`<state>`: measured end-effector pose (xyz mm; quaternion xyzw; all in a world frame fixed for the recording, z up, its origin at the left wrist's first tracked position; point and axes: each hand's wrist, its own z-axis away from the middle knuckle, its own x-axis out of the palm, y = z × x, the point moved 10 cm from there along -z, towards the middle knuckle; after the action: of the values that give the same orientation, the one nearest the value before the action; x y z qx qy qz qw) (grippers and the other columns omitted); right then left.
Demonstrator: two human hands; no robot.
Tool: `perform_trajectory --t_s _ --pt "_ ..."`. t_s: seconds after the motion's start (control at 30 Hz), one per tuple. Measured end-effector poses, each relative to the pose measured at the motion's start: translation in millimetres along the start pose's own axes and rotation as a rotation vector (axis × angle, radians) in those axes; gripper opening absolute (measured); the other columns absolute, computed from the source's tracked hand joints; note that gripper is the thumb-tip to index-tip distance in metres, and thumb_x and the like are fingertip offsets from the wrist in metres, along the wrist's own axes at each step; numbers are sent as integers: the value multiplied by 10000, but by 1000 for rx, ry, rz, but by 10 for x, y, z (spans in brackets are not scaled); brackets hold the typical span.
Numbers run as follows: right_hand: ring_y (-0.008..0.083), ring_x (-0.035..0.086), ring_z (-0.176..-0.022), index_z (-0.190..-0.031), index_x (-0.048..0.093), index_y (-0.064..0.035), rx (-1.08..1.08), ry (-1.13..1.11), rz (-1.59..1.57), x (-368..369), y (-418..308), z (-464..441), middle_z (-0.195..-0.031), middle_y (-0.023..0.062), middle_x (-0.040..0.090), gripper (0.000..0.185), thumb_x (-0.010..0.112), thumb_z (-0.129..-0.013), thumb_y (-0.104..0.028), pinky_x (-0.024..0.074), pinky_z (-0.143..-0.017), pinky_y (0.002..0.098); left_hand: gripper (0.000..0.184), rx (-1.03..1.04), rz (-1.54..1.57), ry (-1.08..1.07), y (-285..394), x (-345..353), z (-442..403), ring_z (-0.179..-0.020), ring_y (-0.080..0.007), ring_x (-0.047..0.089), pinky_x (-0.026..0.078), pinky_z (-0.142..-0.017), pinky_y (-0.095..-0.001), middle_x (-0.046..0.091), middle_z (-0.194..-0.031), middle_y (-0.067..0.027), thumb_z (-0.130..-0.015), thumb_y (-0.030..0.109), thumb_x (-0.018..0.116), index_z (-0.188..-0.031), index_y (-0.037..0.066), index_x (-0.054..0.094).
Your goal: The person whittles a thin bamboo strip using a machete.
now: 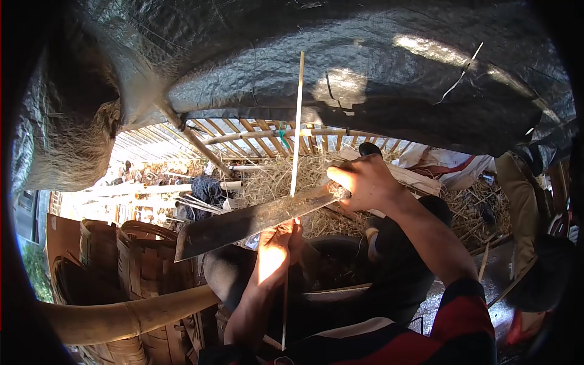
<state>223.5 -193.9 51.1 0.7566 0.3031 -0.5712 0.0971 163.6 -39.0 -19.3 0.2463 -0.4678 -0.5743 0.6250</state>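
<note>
A large machete (249, 224) with a broad, worn blade lies across the middle of the view, its tip pointing left. My right hand (368, 182) is closed around its handle end, which the fingers mostly hide. A thin, pale bamboo strip (297, 121) stands nearly upright, and the blade crosses it. My left hand (278, 240) is closed round the strip just below the blade; the blade partly covers the fingers. Under that hand the strip's lower part runs down toward my lap.
Woven bamboo baskets (146, 267) stand at the lower left beside a thick bamboo pole (128, 319). Straw and shavings (267, 182) cover the ground ahead. Beyond is a slatted bamboo fence (243, 137), under a dark plastic sheet (243, 73). Another person's leg (517, 207) shows at right.
</note>
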Motion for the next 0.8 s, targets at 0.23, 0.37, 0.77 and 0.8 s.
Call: perform_trajectory --t_s 0.23,0.37,0.77,0.8 --pt "300 650 -636 -936 609 -131 26 4 80 53 224 -3 -691 74 656 368 694 -586 -207 502 -613 420 224 83 66 -160 133 103 23 -430 -27 202 138 -382 -215 289 -590 75 -1017 337 421 -929 141 483" --pt "334 639 -657 -915 637 -104 150 -16 65 -48 462 -68 -676 111 642 348 682 -579 -184 498 -649 433 229 106 88 -193 196 95 63 -429 -23 205 145 -375 -204 290 -589 77 -1021 347 410 -925 147 468" --pt "297 622 -565 -919 628 -124 -84 86 -11 16 3 -49 -596 97 608 329 702 -629 -261 479 -533 418 190 9 67 -199 78 85 32 -446 -37 233 169 -385 -200 315 -604 59 -1021 313 409 -934 152 463" --pt "298 620 -563 -945 627 -136 -172 108 30 36 -85 -38 -596 91 610 360 706 -626 -285 478 -532 418 190 8 64 -197 85 77 41 -446 -37 233 169 -385 -200 315 -604 59 -1021 313 409 -934 152 463"
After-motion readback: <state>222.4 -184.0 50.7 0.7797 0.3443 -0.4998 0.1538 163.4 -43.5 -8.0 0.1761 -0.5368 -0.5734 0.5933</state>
